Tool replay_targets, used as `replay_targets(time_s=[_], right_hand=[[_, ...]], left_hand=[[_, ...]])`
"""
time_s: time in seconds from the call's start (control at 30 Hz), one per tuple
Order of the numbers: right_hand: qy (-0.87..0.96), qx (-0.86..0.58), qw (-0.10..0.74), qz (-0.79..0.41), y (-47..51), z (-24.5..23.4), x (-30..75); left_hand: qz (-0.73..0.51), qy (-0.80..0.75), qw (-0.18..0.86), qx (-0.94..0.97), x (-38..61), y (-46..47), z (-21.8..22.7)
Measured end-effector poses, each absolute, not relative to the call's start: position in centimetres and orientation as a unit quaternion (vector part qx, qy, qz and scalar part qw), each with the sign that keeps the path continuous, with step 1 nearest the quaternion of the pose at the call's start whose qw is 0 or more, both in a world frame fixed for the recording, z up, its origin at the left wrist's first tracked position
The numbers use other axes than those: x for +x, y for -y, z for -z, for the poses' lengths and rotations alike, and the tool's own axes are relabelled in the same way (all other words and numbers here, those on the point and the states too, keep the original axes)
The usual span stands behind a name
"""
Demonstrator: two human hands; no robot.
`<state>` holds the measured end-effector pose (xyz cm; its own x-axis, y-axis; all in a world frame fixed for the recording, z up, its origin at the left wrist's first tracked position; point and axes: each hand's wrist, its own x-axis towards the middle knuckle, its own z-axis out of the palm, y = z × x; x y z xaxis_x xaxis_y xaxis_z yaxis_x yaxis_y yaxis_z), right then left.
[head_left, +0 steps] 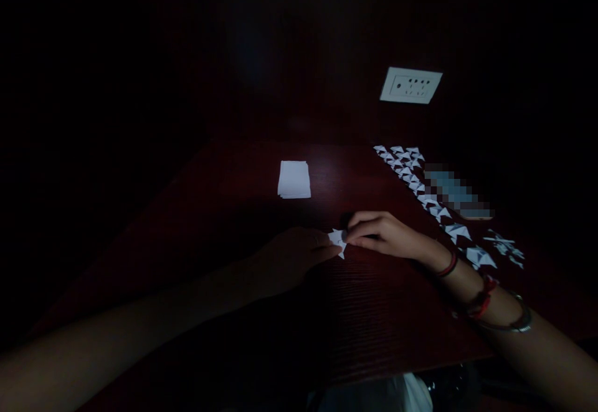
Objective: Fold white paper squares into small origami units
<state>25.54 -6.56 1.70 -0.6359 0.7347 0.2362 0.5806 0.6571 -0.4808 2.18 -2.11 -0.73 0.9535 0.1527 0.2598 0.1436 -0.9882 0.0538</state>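
Observation:
A small white folded paper piece [337, 237] with pointed corners is held low over the dark red table [374, 325]. My left hand [299, 250], in deep shadow, is closed on its left side, thumb and fingers pressed together. From the right, my right hand [380, 232] pinches the piece's right edge with its fingertips. A small greyish spot shows at those fingertips; I cannot make out what it is. Beyond the hands lies a stack of white paper squares [294, 180].
Several folded white paper shapes [411, 178] run in rows along the right side. Beside them lie a blurred-out phone-like object [458, 194] and a small heap of thin white scraps [505, 248]. A socket plate [411, 85] is on the back wall. The surroundings are very dark.

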Motion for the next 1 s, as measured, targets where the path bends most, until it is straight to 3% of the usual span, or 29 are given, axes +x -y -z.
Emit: replay_targets(time_s=[0.77, 1.0], right_hand=[[0.876, -0.390, 0.237, -0.158, 6.6, -1.3, 24.9], [0.906, -0.367, 0.167, -0.130, 7.1, -1.6, 25.3]], left_hand=[[-0.145, -0.019, 0.007, 0.989, 2.0, 1.2, 0.5], [-0.152, -0.028, 0.063, 0.986, 2.0, 0.8, 0.3]])
